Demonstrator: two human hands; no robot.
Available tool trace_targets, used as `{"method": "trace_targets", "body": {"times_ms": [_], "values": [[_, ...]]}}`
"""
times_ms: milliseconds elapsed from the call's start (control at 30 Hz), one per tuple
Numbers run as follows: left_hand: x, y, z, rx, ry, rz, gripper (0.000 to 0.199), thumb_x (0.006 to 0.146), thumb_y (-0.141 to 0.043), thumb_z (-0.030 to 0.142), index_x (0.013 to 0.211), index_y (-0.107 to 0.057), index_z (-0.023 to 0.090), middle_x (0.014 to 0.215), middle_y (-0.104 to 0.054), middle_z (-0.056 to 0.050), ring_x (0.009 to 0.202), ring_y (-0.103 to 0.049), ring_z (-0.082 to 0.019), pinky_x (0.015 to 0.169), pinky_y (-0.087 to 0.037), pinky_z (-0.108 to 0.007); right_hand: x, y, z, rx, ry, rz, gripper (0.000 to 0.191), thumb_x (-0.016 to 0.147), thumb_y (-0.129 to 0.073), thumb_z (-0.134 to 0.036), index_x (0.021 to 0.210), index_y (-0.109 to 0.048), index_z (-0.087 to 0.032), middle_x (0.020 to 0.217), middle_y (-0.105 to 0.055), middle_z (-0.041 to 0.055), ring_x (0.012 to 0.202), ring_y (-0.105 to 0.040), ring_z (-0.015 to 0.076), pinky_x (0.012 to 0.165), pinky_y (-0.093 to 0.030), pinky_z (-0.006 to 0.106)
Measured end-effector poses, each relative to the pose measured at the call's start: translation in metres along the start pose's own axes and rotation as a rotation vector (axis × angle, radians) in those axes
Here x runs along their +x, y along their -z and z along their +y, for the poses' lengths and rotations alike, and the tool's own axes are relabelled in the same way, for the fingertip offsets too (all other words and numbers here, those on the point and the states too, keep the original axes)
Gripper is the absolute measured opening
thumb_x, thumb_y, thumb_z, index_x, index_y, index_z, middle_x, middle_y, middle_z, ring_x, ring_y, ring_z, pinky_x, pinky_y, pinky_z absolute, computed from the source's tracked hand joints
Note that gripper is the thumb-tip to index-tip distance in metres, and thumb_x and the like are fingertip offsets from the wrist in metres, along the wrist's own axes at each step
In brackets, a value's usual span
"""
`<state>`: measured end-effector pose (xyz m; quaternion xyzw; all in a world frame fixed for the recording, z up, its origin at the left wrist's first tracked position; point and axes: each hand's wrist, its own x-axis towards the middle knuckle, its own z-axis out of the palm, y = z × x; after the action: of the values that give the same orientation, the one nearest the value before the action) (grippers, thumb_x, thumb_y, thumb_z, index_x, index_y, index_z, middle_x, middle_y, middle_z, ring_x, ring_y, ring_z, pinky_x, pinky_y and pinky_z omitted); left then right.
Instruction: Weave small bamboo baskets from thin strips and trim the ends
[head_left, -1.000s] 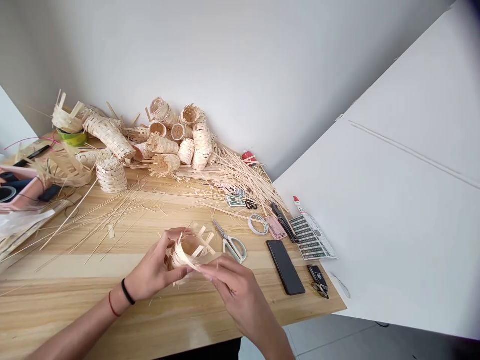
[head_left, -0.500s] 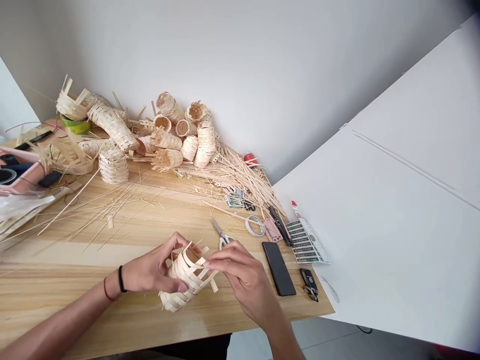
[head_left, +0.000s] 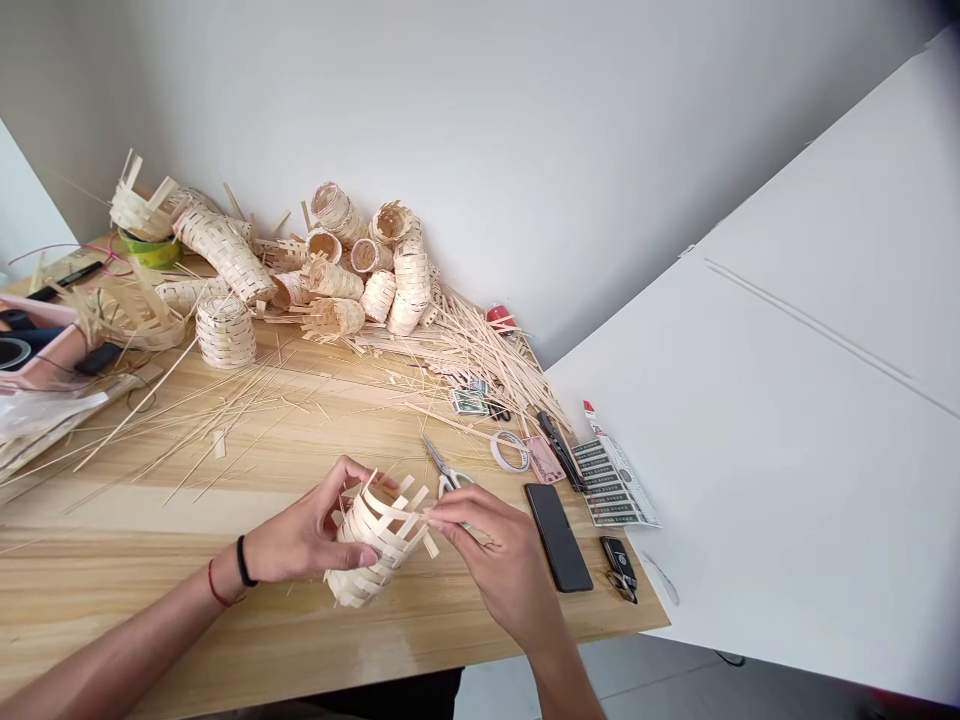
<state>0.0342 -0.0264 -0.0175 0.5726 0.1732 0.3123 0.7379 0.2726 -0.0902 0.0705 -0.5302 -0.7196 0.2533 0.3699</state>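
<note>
From the head view, the woven tube (head_left: 386, 555) is over the near middle of the worktop (head_left: 315, 645), tilted so that its open rim faces far and to the right; whether its base touches the wood I cannot tell. The left hand (head_left: 319, 535) grasps it from the left, thumb across the near wall and the other fingers round the far side. The right hand (head_left: 491, 550) has its fingers pinched together at a strip (head_left: 415, 518) by the rim.

The step in hand looks like working that strip among the upright ends. To do it well, the left grip should steady the wall without squashing it round; the right should draw the strip snug against the row below, over and under in turn, with gentle pulls, since such thin slats may split. The scissors (head_left: 442, 468), just beyond the right hand, deserve care.

As for writing, the striped card (head_left: 609, 485) on the right bears printed rows, too small to read. The key fob (head_left: 617, 562) shows a round emblem, its make uncertain. The small printed box (head_left: 469, 402) is illegible, and the phone (head_left: 559, 537) has a dark face without visible lettering.
</note>
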Motion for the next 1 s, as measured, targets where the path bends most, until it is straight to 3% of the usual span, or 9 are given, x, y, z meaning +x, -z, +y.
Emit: {"method": "trace_targets", "body": {"times_ms": [133,300,500,700,833,1000], "values": [[0.0,0.001,-0.004,0.094,0.041,0.119,0.058,0.088,-0.082,0.037,0.126,-0.04,0.028,0.131,-0.062,-0.008,0.113,-0.064,-0.024,0.093,-0.052,-0.038,0.001,0.001,-0.001,-0.084,0.018,0.022,0.028,0.099,-0.062,-0.01,0.108,-0.082,-0.026,0.096,-0.073,0.0051,0.086,-0.071,0.0184,0.075,-0.056,0.029],[0.002,0.002,-0.004,0.174,0.078,0.2,0.056,0.087,-0.082,0.038,0.126,-0.043,0.028,0.134,-0.058,-0.009,0.11,-0.064,-0.026,0.08,-0.055,-0.033,0.004,0.0,-0.003,-0.143,-0.004,-0.005,0.029,0.1,-0.059,-0.009,0.11,-0.081,-0.026,0.097,-0.073,0.0043,0.089,-0.071,0.019,0.079,-0.055,0.03],[0.002,0.0,-0.001,0.217,0.064,0.244,0.057,0.089,-0.08,0.038,0.13,-0.042,0.029,0.145,-0.052,-0.009,0.122,-0.06,-0.027,0.09,-0.054,-0.037,0.007,-0.007,-0.005,-0.139,-0.064,0.002,0.021,0.1,-0.06,-0.013,0.099,-0.079,-0.023,0.092,-0.073,0.004,0.085,-0.07,0.0191,0.076,-0.054,0.029],[0.0,0.001,-0.004,0.132,0.044,0.225,0.053,0.093,-0.076,0.04,0.128,-0.039,0.031,0.149,-0.052,-0.01,0.12,-0.062,-0.026,0.098,-0.053,-0.042,0.002,-0.025,0.001,-0.027,-0.116,0.157,0.01,0.096,-0.066,-0.018,0.093,-0.074,-0.023,0.086,-0.074,0.0018,0.077,-0.069,0.0169,0.072,-0.055,0.026],[0.0,-0.001,-0.006,0.12,0.04,0.24,0.049,0.094,-0.075,0.04,0.126,-0.04,0.03,0.154,-0.049,-0.011,0.122,-0.061,-0.027,0.094,-0.054,-0.039,0.0,-0.029,0.004,0.013,-0.122,0.16,0.012,0.096,-0.067,-0.018,0.09,-0.076,-0.023,0.087,-0.076,0.0029,0.08,-0.071,0.018,0.071,-0.056,0.027],[0.001,-0.005,-0.002,0.155,0.105,0.314,0.069,0.094,-0.074,0.044,0.146,-0.03,0.035,0.154,-0.046,-0.012,0.094,-0.066,-0.019,0.081,-0.055,-0.034,0.001,-0.028,0.006,0.043,-0.141,0.142,0.011,0.095,-0.069,-0.019,0.089,-0.078,-0.022,0.085,-0.077,0.0051,0.078,-0.072,0.0203,0.07,-0.056,0.03]]}}
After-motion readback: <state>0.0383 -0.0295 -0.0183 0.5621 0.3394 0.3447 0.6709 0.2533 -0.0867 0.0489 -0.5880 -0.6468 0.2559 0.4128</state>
